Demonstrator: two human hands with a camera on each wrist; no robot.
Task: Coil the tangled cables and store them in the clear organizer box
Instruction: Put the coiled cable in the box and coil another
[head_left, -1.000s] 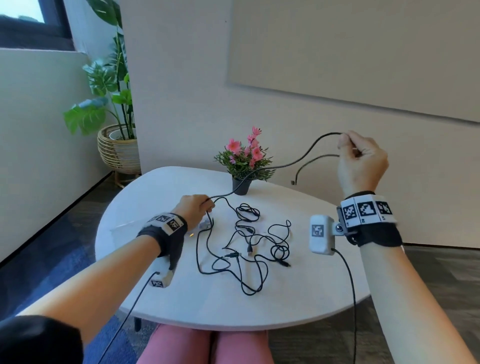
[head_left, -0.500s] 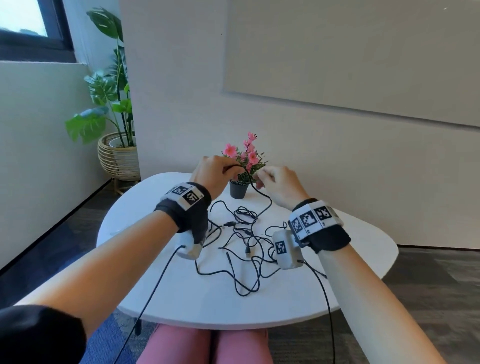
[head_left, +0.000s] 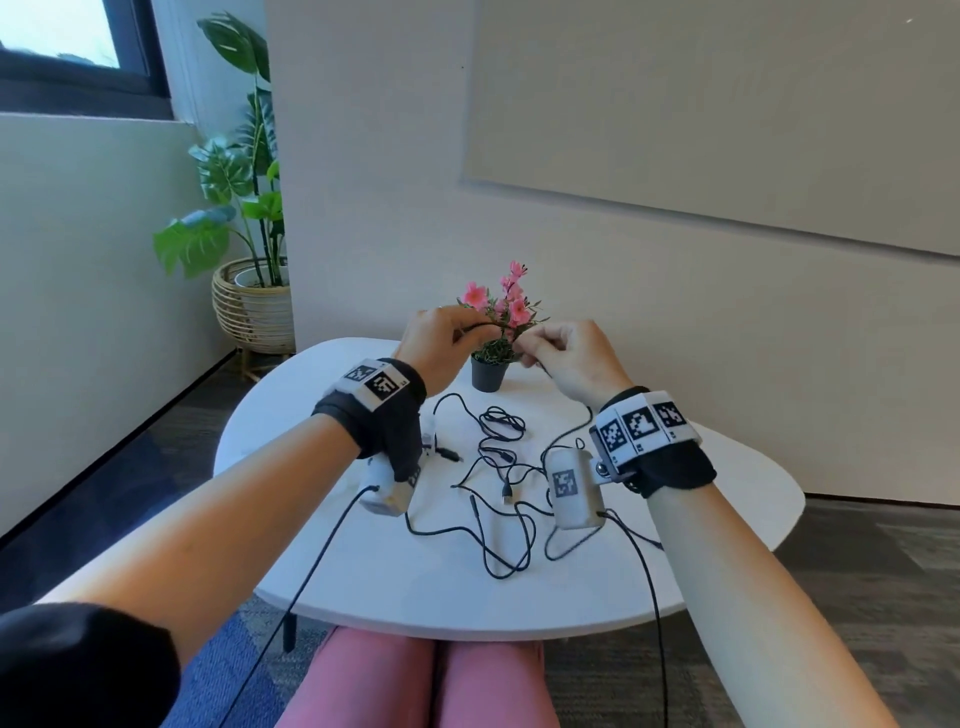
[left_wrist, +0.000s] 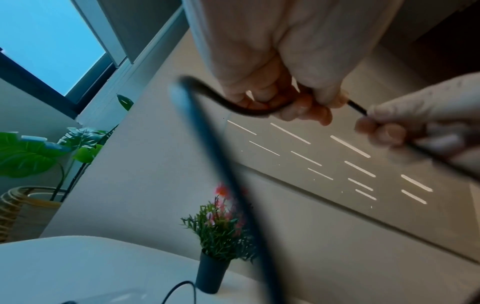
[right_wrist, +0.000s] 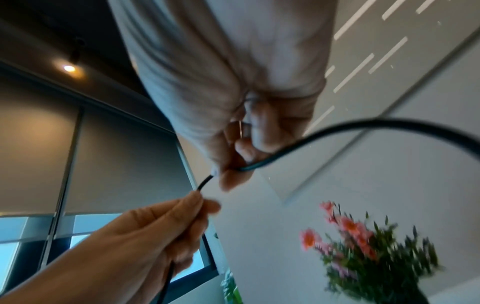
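Both hands are raised above the desk (head_left: 363, 582), close together, in front of the small flower pot (head_left: 489, 373). The left hand (head_left: 435, 349) has its fingers curled round the black cable (left_wrist: 249, 110), and the right hand (head_left: 570, 359) pinches the same cable between thumb and fingertips; so each grip is closed on this one cable. Only a short, nearly straight piece of it (right_wrist: 205, 181) spans the gap between the two grips.

This short piece is what the coming move depends on. Its long axis runs from one grip across to the other, left to right for the person. From the left grip the cable bends away in a hook and then hangs down toward the desk. From the right grip the free part goes out in a wide arc to the far side of that hand, and in the head view it drops to the tangle of cables (head_left: 498, 467) lying below and between the wrists.

I judge that the next loop must be fed from the right grip's side, because the loose length lies there, while the left grip is the holder of the coil. I cannot find the clear organizer box with certainty in these views.
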